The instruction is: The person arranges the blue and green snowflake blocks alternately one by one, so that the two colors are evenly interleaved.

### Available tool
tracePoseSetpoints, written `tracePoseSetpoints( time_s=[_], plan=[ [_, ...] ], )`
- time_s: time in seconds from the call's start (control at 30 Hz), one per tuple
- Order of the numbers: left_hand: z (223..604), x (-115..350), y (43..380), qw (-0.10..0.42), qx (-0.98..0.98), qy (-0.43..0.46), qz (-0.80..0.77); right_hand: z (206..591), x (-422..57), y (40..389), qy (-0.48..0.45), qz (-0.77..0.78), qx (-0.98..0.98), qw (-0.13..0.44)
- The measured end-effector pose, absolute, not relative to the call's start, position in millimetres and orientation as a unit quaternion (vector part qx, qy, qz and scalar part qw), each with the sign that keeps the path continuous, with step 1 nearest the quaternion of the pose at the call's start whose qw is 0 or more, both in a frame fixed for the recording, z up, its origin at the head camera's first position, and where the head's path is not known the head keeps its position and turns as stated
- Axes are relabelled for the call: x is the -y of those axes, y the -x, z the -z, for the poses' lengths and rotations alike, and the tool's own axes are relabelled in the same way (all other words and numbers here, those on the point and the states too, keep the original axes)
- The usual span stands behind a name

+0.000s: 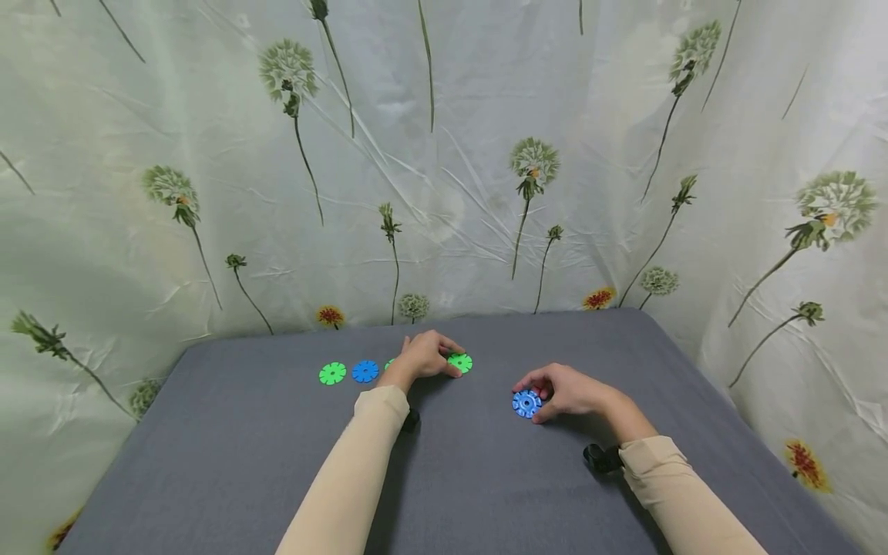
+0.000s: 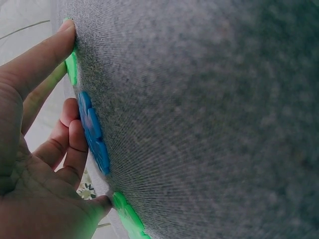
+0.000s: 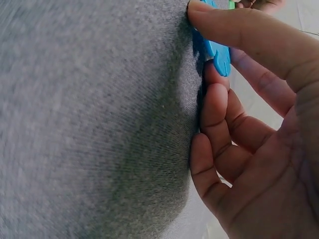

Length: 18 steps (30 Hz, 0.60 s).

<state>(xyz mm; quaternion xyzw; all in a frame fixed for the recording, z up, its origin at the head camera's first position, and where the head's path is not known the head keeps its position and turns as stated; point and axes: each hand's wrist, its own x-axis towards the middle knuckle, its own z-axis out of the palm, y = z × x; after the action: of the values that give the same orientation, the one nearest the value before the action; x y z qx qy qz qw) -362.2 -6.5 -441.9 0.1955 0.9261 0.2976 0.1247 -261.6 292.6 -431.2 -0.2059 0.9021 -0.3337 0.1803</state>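
Observation:
On the grey table lie flat notched discs in a row. My left hand arches over the row's right end. Its fingertips touch a green disc, and a second green disc peeks out by the wrist. In the left wrist view the left hand has its straight index finger beside a green disc, with a blue disc under the palm. To the right, my right hand pinches a blue disc at the table surface. The right wrist view shows the right hand with a finger on this blue disc.
A green disc and a blue disc lie free at the left of the row. A floral curtain encloses the table at the back and both sides. The table's right edge runs close to the right hand.

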Motion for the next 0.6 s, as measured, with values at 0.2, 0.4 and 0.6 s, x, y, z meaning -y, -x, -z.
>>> tracePoseSetpoints(
  time_s=[0.2,0.4,0.6],
  plan=[
    [443.5,6.9,362.1,0.128,-0.924,-0.193,-0.304,432.2,-294.7,260.8,0.207,0.331,-0.906,0.162],
    [443.1,6.9,362.0,0.132,-0.923,-0.192,-0.307,433.9,-293.6,260.5,0.205,0.327,-0.913,0.129],
    [441.1,7.8,361.0,0.131,-0.922,-0.194,-0.309,431.2,-289.4,266.0,0.204,0.345,-0.911,0.094]
  ],
)
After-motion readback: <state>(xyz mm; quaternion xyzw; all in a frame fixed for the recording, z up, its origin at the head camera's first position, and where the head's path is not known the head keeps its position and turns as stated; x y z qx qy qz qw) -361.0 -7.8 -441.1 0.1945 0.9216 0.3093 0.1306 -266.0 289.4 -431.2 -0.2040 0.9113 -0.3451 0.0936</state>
